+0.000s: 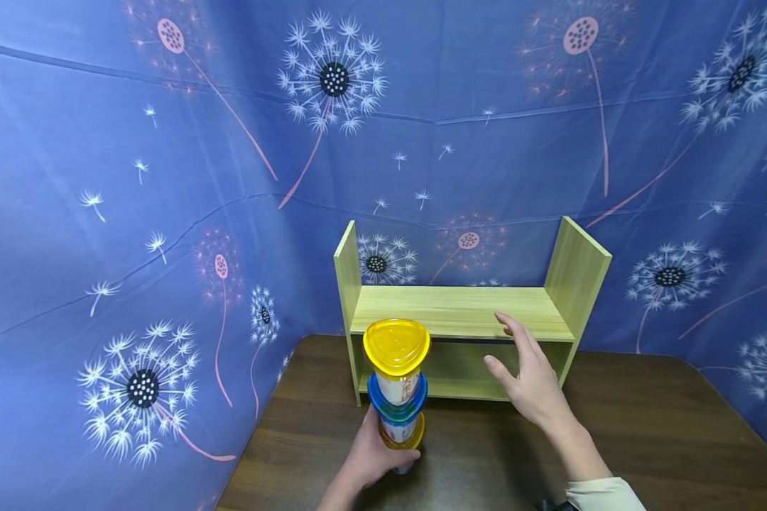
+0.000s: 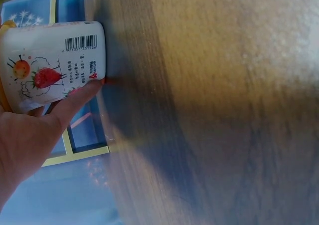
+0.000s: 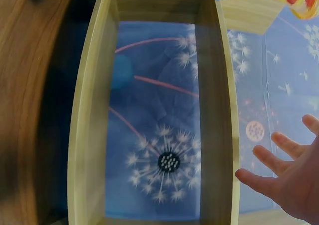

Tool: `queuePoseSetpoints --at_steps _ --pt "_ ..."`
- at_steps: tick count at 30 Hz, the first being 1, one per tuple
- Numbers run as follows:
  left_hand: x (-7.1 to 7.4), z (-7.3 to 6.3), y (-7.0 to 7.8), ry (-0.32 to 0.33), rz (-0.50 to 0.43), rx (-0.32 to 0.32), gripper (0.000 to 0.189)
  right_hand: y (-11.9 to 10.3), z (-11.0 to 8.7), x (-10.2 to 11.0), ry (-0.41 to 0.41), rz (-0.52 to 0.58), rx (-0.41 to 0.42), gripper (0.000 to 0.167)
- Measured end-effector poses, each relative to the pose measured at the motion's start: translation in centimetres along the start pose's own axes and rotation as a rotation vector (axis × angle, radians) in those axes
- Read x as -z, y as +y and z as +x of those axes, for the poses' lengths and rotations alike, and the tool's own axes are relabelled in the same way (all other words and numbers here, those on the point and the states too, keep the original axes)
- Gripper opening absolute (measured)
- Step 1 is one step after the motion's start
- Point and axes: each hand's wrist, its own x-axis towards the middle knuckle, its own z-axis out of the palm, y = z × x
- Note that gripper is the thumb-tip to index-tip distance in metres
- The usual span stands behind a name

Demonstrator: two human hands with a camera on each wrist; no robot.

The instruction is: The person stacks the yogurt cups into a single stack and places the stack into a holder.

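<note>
A stack of plastic jars with coloured lids stands upright in front of the wooden shelf. On top is a jar with a yellow lid (image 1: 396, 346); under it comes a jar with a blue lid (image 1: 399, 399), then a bottom jar with an orange-yellow lid. My left hand (image 1: 372, 448) grips the bottom jar (image 2: 55, 60), whose white side shows a strawberry print and a barcode. Whether its base touches the table cannot be told. To the right of the stack my right hand (image 1: 537, 383) is raised, fingers spread, holding nothing; the right wrist view shows several fingers (image 3: 271, 160).
The light wooden shelf (image 1: 450, 312) has two levels and upright side panels, and stands at the back of the brown table (image 1: 460, 454). A blue cloth (image 1: 422, 170) with dandelion prints hangs behind and at the left.
</note>
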Motion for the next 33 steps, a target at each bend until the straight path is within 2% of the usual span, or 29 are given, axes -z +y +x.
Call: queuePoseSetpoints --at_steps 12,20,24,33 --pt "-0.2 0.3 -0.3 0.003 0.001 0.026 0.101 2.4 -1.1 2.4 0.058 -0.053 -0.054 0.068" --pt "-0.3 0.0 0.1 0.02 0.006 -0.001 0.1 3.4 -1.7 4.0 0.109 -0.062 -0.072 0.068" --pt "-0.3 -0.3 0.2 0.02 0.015 0.009 0.099 4.0 -2.2 4.8 0.125 -0.079 -0.08 0.067" --pt "-0.2 -0.2 0.3 -0.005 -0.01 0.0 0.097 5.5 -3.0 6.6 0.19 -0.087 -0.08 0.064"
